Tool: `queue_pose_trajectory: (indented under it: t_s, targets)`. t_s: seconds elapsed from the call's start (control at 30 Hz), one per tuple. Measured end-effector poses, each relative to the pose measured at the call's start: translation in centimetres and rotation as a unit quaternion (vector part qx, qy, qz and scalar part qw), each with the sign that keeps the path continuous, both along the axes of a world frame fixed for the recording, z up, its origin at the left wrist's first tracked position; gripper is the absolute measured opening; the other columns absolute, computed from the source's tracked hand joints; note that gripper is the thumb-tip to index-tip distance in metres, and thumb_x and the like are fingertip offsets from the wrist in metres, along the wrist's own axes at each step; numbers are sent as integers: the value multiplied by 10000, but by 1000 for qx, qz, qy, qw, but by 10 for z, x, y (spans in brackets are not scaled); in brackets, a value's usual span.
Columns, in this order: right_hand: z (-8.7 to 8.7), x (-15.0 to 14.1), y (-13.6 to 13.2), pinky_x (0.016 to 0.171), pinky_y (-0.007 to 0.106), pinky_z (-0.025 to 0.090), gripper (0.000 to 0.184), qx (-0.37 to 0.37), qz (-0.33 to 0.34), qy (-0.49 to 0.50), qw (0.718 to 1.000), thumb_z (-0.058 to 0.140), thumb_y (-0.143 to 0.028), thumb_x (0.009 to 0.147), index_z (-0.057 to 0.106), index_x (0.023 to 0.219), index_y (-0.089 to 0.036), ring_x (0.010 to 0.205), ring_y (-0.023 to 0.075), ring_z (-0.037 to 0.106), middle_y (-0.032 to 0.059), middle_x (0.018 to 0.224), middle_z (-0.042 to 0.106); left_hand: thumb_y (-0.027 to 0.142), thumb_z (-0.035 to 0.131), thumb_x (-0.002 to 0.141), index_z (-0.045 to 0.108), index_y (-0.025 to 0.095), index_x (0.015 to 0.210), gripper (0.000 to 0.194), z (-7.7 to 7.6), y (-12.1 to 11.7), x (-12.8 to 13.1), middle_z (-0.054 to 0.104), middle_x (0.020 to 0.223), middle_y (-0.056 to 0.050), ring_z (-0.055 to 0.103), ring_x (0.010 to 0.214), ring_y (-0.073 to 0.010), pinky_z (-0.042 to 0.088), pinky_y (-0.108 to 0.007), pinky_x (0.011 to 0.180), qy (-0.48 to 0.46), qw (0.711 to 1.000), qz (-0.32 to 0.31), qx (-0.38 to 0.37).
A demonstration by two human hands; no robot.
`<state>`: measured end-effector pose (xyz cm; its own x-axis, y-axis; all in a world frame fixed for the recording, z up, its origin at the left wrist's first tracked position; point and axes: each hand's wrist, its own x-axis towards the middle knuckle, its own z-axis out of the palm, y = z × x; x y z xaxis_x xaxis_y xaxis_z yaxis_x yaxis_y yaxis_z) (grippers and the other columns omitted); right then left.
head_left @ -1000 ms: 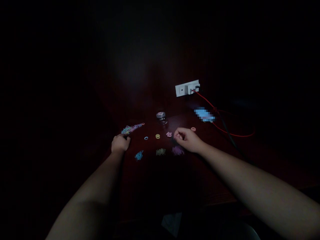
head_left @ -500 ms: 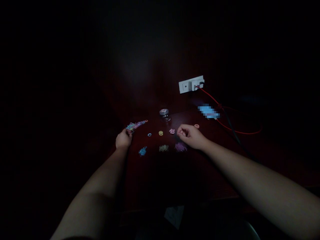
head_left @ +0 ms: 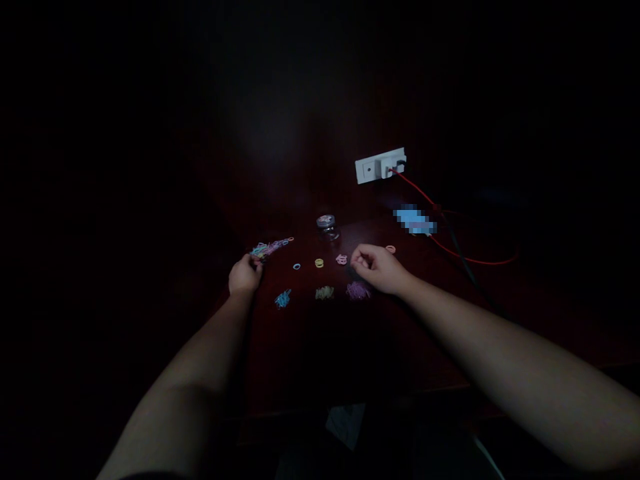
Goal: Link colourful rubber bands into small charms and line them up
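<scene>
My left hand (head_left: 245, 275) is at the near left edge of a mixed pile of coloured rubber bands (head_left: 270, 249), fingers pinched together; whatever lies between them is too dark to make out. My right hand (head_left: 376, 268) is held with curled fingers just right of a small group of pink rubber bands (head_left: 341, 260). Further left in that row lie yellow rubber bands (head_left: 319, 263) and a blue rubber band (head_left: 297, 266). Nearer me are a blue pile (head_left: 283, 299), a pale yellowish pile (head_left: 325, 293) and a purple pile (head_left: 358, 291). An orange-pink band (head_left: 391, 249) lies beyond my right hand.
A clear jar with a lid (head_left: 327, 227) stands behind the rows on the dark red table (head_left: 310, 360). At the back right, a wall socket (head_left: 381, 166) holds plugs. A red cable (head_left: 420, 191) runs to a blurred-out phone-like device (head_left: 415, 220). Most surroundings are dark.
The whole view has shifted slightly, so everything appears a little higher and further left. Both hands keep nearly the same place and closed pose.
</scene>
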<state>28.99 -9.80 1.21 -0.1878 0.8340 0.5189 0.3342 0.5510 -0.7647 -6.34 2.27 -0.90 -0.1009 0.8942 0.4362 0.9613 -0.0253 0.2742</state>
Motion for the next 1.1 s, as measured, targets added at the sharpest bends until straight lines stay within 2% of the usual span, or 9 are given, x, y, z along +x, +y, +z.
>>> queue_pose_trajectory:
  t_s: [0.17,0.4,0.53,0.6,0.67,0.8,0.93,1.0,1.1]
  targets:
    - [-1,0,0,499,217,298,103,-6,4,5,1000,551,-249,775,547,741,-151,539,85,374,-34,594,440,339,528,810,648,213,970,237,-2,3,-2,693,977,-56,629,874,-217,470,-294,766,2,999,-17,33]
    - [0,-2,-1,482,206,286,102,-13,7,15,1000,551,-247,768,540,735,-151,523,77,371,-39,587,438,312,496,832,676,188,981,265,-1,4,-4,669,997,-91,589,971,-252,453,-346,884,37,996,-52,68]
    - [1,-3,-2,483,201,289,96,-19,13,13,1000,546,-241,767,536,729,-153,527,75,372,-40,586,437,304,508,836,665,175,924,221,2,-7,2,661,936,-77,586,931,-232,449,-347,895,-17,987,-98,124]
    - [1,-4,-3,479,199,285,96,-25,19,15,999,550,-242,764,533,729,-154,522,73,367,-44,580,432,314,529,838,652,170,930,210,5,-18,16,656,920,-66,592,890,-207,461,-332,873,-84,974,-129,169]
    - [2,-6,-3,476,200,280,99,-27,26,17,999,558,-244,759,528,726,-156,516,71,360,-46,578,427,322,555,836,640,170,957,213,11,-33,39,649,924,-58,597,846,-180,481,-309,827,-160,952,-171,197]
    - [3,-8,-5,480,208,285,108,-21,38,24,999,569,-245,755,517,713,-160,519,74,368,-41,593,437,308,584,835,630,168,951,187,31,-71,110,637,839,-35,589,741,-138,499,-261,709,-273,901,-281,188]
    - [6,-7,-9,478,210,285,104,-9,41,23,999,580,-245,767,522,741,-164,515,75,365,-50,587,424,243,600,828,643,187,942,133,46,-106,167,658,864,-32,608,766,-131,505,-258,729,-241,877,-381,165]
    - [7,-7,-11,469,206,275,119,-8,39,26,999,596,-257,771,520,767,-165,507,72,353,-58,585,411,213,614,813,652,189,901,99,46,-115,179,670,861,-34,616,786,-142,508,-273,746,-204,878,-399,167]
    - [7,-6,-11,457,202,268,165,-14,42,23,999,630,-283,763,522,807,-166,505,71,353,-57,599,420,198,631,796,658,189,885,93,39,-116,178,682,836,-33,629,769,-149,517,-284,739,-180,883,-404,157]
